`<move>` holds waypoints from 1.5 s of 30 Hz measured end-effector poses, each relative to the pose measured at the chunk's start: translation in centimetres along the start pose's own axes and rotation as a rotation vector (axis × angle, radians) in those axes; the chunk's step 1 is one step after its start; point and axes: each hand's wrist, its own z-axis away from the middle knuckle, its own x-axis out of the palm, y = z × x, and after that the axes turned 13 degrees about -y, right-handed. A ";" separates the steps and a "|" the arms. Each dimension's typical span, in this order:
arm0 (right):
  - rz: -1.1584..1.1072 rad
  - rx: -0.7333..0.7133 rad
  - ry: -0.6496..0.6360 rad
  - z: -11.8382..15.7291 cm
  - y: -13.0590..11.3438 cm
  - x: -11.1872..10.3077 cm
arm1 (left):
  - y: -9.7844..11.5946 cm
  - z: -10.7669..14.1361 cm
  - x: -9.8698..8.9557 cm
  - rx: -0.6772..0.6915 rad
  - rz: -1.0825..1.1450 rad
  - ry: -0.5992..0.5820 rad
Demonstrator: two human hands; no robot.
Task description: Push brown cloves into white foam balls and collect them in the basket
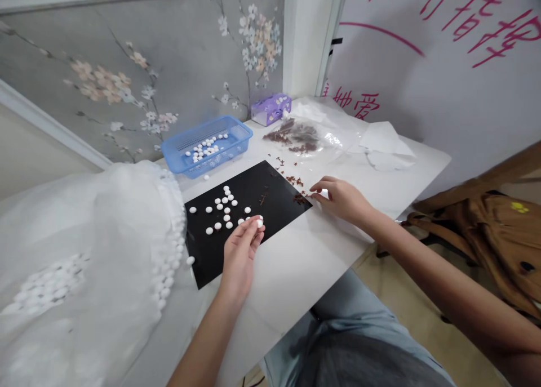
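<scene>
My left hand (242, 252) is closed around a white round piece (259, 223), pinched between thumb and fingers over the front edge of a black mat (249, 187). Several more white round pieces (227, 218) lie scattered on the mat's left half, some with brown bits at them. On the right, my right hand (338, 198) has its thumb and forefinger pinched together at the mat's right corner. A small brown piece seems to be at the fingertips, though it is too tiny to be sure. Loose small brown branched pieces (295, 181) are spread beside that hand.
A blue basket (232, 150) with white pieces stands at the back, near a purple tissue pack (271, 109). A clear bag (313, 133) of brown pieces lies behind the mat. At the left, a large white bag (105, 235) bulges with white pieces. A brown backpack (499, 240) is at the right.
</scene>
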 end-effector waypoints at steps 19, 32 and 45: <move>-0.452 -0.484 0.246 -1.0 -9.8 3.3 | 0.4 -0.3 0.0 -0.176 0.212 0.008; -0.454 -0.511 0.225 -0.7 -10.1 4.2 | 0.3 -0.2 -0.2 -0.174 0.235 0.042; -0.483 -0.583 0.166 -0.5 -9.4 4.6 | 0.3 -0.3 -0.1 -0.163 0.255 0.040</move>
